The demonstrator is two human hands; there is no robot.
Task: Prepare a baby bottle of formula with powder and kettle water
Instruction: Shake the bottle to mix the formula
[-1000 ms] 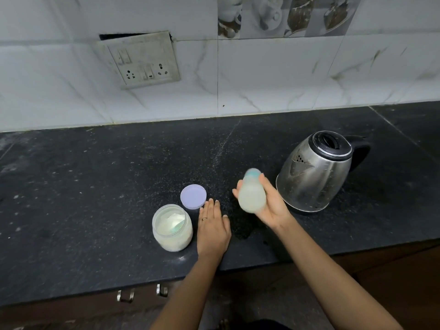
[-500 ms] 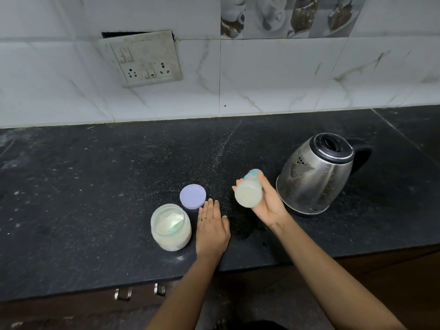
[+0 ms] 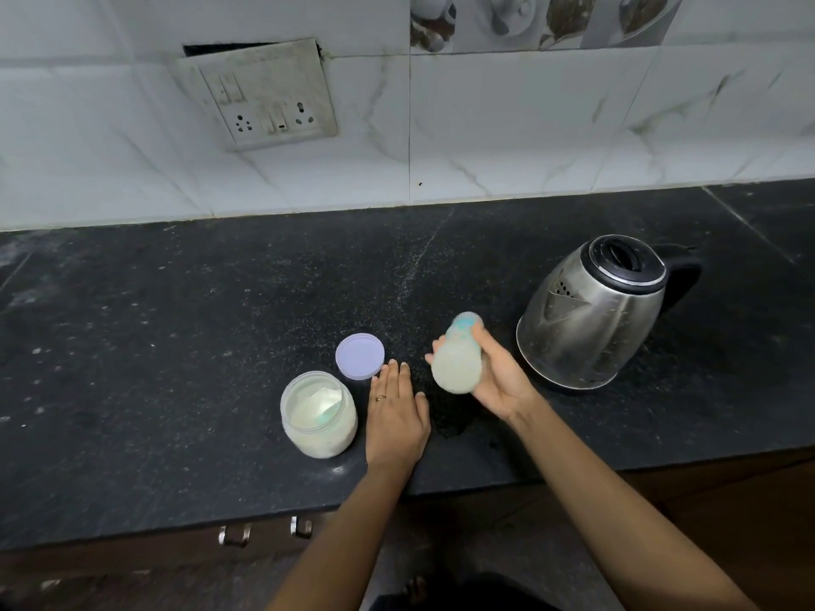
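Tiled wall (image 3: 529,125) at back, white with grey veining. A socket panel (image 3: 264,94) is mounted on it, upper left, sitting crooked.

Black stone counter (image 3: 176,346) spans the width, with pale specks and dust across it.

Steel kettle (image 3: 591,315) stands on the counter at right: black lid on top, handle to the right, spout side facing left.

Powder jar (image 3: 318,414) stands near the counter's front edge, left of centre. It is uncapped with pale powder inside.

Right hand (image 3: 502,377) is between jar and kettle, fingers wrapped round the baby bottle (image 3: 456,361). Bottle is off the counter, tilted, base toward the camera and teal top toward the wall. Contents look milky. It is motion-blurred, so finer detail is unreadable.

Left hand (image 3: 394,416) lies flat on the counter just right of the jar, palm down, fingers straight and together, holding nothing.

Lilac lid (image 3: 359,357) lies flat just behind the jar, close to the left fingertips.

Two metal drawer handles (image 3: 233,534) sit below the counter edge.

Ring (image 3: 380,397) on one left-hand finger.
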